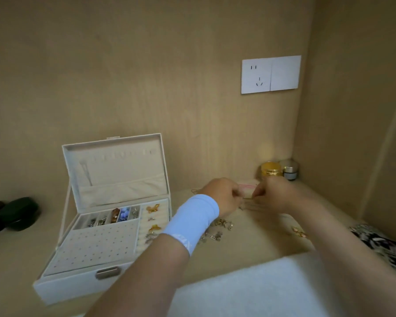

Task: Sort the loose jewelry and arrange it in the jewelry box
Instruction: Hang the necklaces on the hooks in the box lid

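Note:
A white jewelry box [82, 280] stands open at the left, its lid upright. Small pieces fill its back compartments and gold pieces sit in the ring rolls at its right. My left hand [224, 193], with a white wristband, and my right hand [272, 193] meet over the shelf to the right of the box. Both pinch a thin gold chain [248, 198] between them. The image is blurred there, so the chain's shape is unclear. Loose jewelry [220, 227] lies scattered on the shelf below my left wrist. More gold pieces [298, 232] lie at the right.
A gold-lidded jar [271, 170] and a small grey jar [290, 170] stand in the back right corner. Dark cases [16, 216] sit at the far left. A patterned cloth [384, 245] lies at the right edge, a white pad [261, 287] in front. A wall socket [270, 74] hangs above.

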The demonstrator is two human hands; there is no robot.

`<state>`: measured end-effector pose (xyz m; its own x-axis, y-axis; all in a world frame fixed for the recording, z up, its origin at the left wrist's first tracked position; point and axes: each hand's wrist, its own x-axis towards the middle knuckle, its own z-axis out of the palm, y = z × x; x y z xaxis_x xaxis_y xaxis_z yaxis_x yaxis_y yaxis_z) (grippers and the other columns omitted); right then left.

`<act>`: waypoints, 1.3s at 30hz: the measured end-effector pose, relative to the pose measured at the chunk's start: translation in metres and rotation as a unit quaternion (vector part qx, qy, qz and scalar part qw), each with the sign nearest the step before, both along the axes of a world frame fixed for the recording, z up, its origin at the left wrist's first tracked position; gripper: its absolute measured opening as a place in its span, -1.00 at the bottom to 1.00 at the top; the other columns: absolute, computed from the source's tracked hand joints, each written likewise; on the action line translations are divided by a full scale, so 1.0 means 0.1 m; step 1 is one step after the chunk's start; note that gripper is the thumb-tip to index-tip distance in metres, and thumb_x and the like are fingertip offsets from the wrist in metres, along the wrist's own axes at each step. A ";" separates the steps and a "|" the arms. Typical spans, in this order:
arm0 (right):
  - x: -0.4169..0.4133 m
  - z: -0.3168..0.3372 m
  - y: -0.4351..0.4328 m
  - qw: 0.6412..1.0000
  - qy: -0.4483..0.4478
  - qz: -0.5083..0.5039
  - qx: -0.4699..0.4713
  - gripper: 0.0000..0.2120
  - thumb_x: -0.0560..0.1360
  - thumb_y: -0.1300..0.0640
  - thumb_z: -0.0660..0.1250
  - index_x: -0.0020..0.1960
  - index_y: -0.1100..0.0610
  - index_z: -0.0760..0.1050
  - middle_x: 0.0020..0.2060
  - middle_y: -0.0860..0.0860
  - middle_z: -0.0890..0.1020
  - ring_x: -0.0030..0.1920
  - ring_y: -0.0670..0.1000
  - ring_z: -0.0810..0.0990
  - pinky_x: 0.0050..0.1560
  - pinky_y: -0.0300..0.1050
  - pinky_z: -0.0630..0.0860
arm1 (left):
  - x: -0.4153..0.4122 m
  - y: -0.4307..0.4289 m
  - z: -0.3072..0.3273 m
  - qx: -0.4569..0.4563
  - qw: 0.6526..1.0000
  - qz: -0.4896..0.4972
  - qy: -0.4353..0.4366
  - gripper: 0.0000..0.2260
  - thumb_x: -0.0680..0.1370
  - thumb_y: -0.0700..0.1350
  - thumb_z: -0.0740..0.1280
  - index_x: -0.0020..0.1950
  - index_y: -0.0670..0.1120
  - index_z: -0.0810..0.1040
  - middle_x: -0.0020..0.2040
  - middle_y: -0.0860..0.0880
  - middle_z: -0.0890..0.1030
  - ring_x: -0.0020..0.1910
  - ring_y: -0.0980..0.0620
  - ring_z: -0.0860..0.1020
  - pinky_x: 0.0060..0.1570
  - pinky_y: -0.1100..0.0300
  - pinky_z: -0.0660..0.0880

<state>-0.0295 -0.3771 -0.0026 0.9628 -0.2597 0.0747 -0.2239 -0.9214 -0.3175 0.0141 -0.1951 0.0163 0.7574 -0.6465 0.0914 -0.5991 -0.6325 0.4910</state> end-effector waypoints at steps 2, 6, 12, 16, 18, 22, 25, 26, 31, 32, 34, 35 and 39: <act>0.04 -0.10 -0.04 1.000 0.014 0.001 -0.006 -0.91 0.43 -0.02 0.46 -0.09 -0.09 0.72 -0.13 -0.13 0.72 -0.09 -0.04 0.66 -0.04 -0.10 0.61 | 0.06 -0.17 -0.07 0.059 0.998 -0.007 -0.003 -0.78 0.56 -0.07 0.33 0.18 0.04 0.66 0.20 0.02 0.64 0.18 -0.02 0.58 0.27 0.16 0.45; 0.08 -0.22 -0.13 0.999 0.031 0.017 -0.020 -0.90 0.46 -0.07 0.45 -0.05 -0.13 0.71 -0.11 -0.17 0.71 -0.09 -0.08 0.62 -0.16 -0.19 0.46 | 0.22 -0.45 -0.22 0.160 0.987 -0.021 -0.013 -0.74 0.55 -0.11 0.33 0.22 -0.01 0.65 0.20 -0.05 0.63 0.19 -0.09 0.57 0.26 0.09 0.48; 0.09 -0.24 -0.09 0.995 0.022 0.043 -0.092 -0.90 0.56 -0.02 0.31 -0.07 -0.10 0.60 -0.08 -0.08 0.64 -0.05 0.00 0.57 -0.15 -0.15 0.37 | 0.38 -0.58 -0.29 0.190 0.981 -0.019 -0.036 -0.84 0.52 -0.13 0.39 0.05 -0.09 0.70 0.07 -0.09 0.68 0.06 -0.11 0.62 0.16 0.09 0.52; 0.07 -0.25 -0.08 0.993 0.048 0.055 -0.092 -0.82 0.61 -0.02 0.21 0.00 -0.04 0.58 0.00 -0.01 0.64 0.05 0.05 0.57 -0.11 -0.12 0.37 | 0.37 -0.58 -0.31 0.220 0.971 -0.012 -0.095 -0.80 0.58 -0.10 0.25 0.02 -0.10 0.65 0.03 -0.09 0.64 0.01 -0.13 0.59 -0.04 0.11 0.49; 0.05 -0.26 -0.08 0.995 0.041 0.057 -0.071 -0.80 0.61 -0.02 0.19 -0.02 -0.01 0.57 -0.05 -0.02 0.61 0.01 0.05 0.56 -0.10 -0.10 0.42 | 0.36 -0.53 -0.34 0.231 0.968 -0.009 -0.092 -0.79 0.60 -0.08 0.19 -0.02 -0.11 0.60 0.01 -0.08 0.62 -0.03 -0.12 0.58 -0.06 0.09 0.50; 0.05 -0.27 -0.05 0.994 -0.038 0.058 0.080 -0.85 0.55 -0.10 0.33 0.01 -0.06 0.60 -0.07 -0.12 0.64 -0.05 -0.08 0.57 0.01 -0.08 0.50 | 0.38 -0.39 -0.29 0.107 0.994 0.005 -0.019 -0.83 0.59 -0.09 0.21 -0.02 -0.06 0.58 0.01 -0.05 0.64 0.00 -0.08 0.59 0.08 0.07 0.52; 0.02 -0.21 0.01 0.971 -0.072 0.093 0.209 -0.85 0.56 0.03 0.40 -0.11 0.07 0.66 -0.22 -0.04 0.68 -0.23 -0.13 0.54 -0.07 -0.11 0.47 | 0.36 -0.25 -0.15 -0.013 0.999 0.008 0.044 -0.85 0.57 -0.12 0.24 -0.01 -0.09 0.60 -0.02 -0.04 0.66 -0.05 -0.02 0.58 0.08 0.11 0.50; -0.01 -0.17 0.04 0.957 -0.087 0.099 0.259 -0.82 0.58 0.07 0.38 -0.13 0.12 0.66 -0.27 -0.01 0.66 -0.27 -0.11 0.53 -0.10 -0.10 0.47 | 0.34 -0.20 -0.09 -0.047 0.996 0.009 0.069 -0.85 0.56 -0.13 0.24 -0.03 -0.11 0.60 -0.05 -0.04 0.66 -0.10 0.02 0.57 0.06 0.12 0.50; -0.12 0.26 0.32 0.888 -0.142 0.129 0.417 -0.77 0.64 0.16 0.28 -0.07 0.25 0.65 -0.43 0.03 0.51 -0.44 -0.03 0.47 -0.32 -0.18 0.48 | 0.26 0.16 0.28 -0.226 0.950 0.009 0.217 -0.86 0.60 -0.17 0.23 -0.13 -0.09 0.53 -0.11 -0.08 0.66 -0.19 0.05 0.59 -0.11 0.16 0.56; -0.12 0.36 0.40 0.886 -0.145 0.138 0.418 -0.76 0.65 0.15 0.27 -0.06 0.26 0.65 -0.44 0.02 0.50 -0.46 -0.02 0.45 -0.34 -0.19 0.49 | 0.23 0.25 0.35 -0.253 0.942 0.005 0.223 -0.85 0.62 -0.18 0.23 -0.12 -0.09 0.52 -0.11 -0.07 0.65 -0.20 0.05 0.58 -0.14 0.19 0.55; -0.11 0.53 0.57 0.878 -0.142 0.161 0.428 -0.75 0.65 0.14 0.27 -0.04 0.26 0.65 -0.45 0.02 0.49 -0.47 0.00 0.43 -0.37 -0.17 0.47 | 0.20 0.47 0.48 -0.291 0.931 -0.005 0.220 -0.86 0.65 -0.18 0.22 -0.08 -0.10 0.51 -0.14 -0.03 0.62 -0.26 0.09 0.56 -0.18 0.23 0.52; -0.10 0.62 0.66 0.874 -0.137 0.173 0.432 -0.75 0.65 0.15 0.26 -0.03 0.26 0.65 -0.44 0.02 0.50 -0.47 0.01 0.42 -0.37 -0.16 0.45 | 0.19 0.59 0.55 -0.300 0.930 -0.011 0.211 -0.87 0.66 -0.17 0.22 -0.05 -0.11 0.51 -0.15 -0.01 0.61 -0.28 0.10 0.54 -0.19 0.24 0.51; -0.01 0.91 1.05 0.868 -0.128 0.214 0.429 -0.75 0.65 0.14 0.28 -0.02 0.22 0.69 -0.43 0.02 0.51 -0.45 0.01 0.38 -0.32 -0.07 0.43 | 0.18 1.10 0.73 -0.315 0.934 -0.018 0.168 -0.88 0.64 -0.20 0.25 0.04 -0.17 0.58 -0.20 0.03 0.60 -0.31 0.12 0.48 -0.20 0.26 0.51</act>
